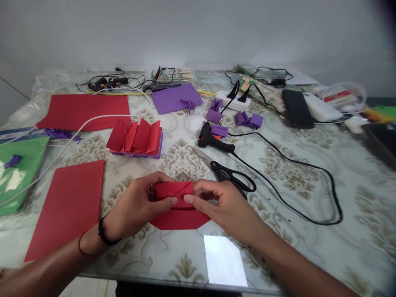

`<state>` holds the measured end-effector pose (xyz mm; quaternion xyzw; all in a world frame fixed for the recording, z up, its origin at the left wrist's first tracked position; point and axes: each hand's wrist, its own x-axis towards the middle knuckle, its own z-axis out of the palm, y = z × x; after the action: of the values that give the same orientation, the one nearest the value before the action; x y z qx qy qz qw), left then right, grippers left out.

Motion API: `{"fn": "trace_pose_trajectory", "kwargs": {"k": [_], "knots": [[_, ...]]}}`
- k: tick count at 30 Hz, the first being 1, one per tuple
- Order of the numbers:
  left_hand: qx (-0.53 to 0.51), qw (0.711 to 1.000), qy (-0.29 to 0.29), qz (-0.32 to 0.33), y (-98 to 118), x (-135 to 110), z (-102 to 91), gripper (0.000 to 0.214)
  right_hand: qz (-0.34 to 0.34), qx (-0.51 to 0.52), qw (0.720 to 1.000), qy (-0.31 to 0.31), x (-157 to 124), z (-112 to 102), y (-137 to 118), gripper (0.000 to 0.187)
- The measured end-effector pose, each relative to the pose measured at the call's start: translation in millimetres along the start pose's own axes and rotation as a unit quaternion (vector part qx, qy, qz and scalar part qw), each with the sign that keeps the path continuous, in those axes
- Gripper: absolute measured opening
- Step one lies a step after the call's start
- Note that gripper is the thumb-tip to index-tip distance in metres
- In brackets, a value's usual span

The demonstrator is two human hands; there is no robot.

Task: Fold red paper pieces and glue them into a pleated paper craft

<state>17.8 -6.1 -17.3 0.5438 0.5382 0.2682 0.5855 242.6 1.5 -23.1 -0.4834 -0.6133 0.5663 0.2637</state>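
Between my two hands is a folded piece of red paper with crease lines meeting near its middle. My left hand grips its left side, thumb pressed on the front face. On the right side, my right hand pinches it the same way, the thumbs almost meeting. Below the folded part, a flat red flap with slanted corners spreads towards me; whether it joins the folded part I cannot tell. Black-handled scissors lie just beyond my right hand, and a black glue gun rests behind them.
Folded red pieces sit on a small stack at centre left. Red sheets and a green pack lie to the left. Purple pieces lie near a white power strip. The glue gun's black cord loops across the right.
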Motion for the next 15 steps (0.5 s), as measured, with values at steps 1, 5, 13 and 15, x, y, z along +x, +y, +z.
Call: {"fn": "trace_pose_trajectory", "kwargs": {"k": [1, 5, 13, 15], "knots": [[0.006, 1.0, 0.007, 0.002, -0.5, 0.0, 0.0, 0.029, 0.003, 0.002, 1.0, -0.006, 0.1, 0.3, 0.4, 0.028], [0.026, 1.0, 0.01, -0.004, -0.3, -0.4, 1.3, 0.027, 0.003, -0.008, 1.0, -0.018, -0.5, -0.1, 2.5, 0.029], [0.046, 0.999, -0.02, -0.016, 5.7, -1.6, 2.0, 0.024, -0.001, -0.003, 1.0, -0.03, -0.7, -0.4, 1.3, 0.033], [0.068, 0.997, -0.02, -0.01, 5.8, -1.7, 1.6, 0.021, 0.0, -0.003, 1.0, -0.025, -0.8, 0.3, 0.9, 0.038]]}}
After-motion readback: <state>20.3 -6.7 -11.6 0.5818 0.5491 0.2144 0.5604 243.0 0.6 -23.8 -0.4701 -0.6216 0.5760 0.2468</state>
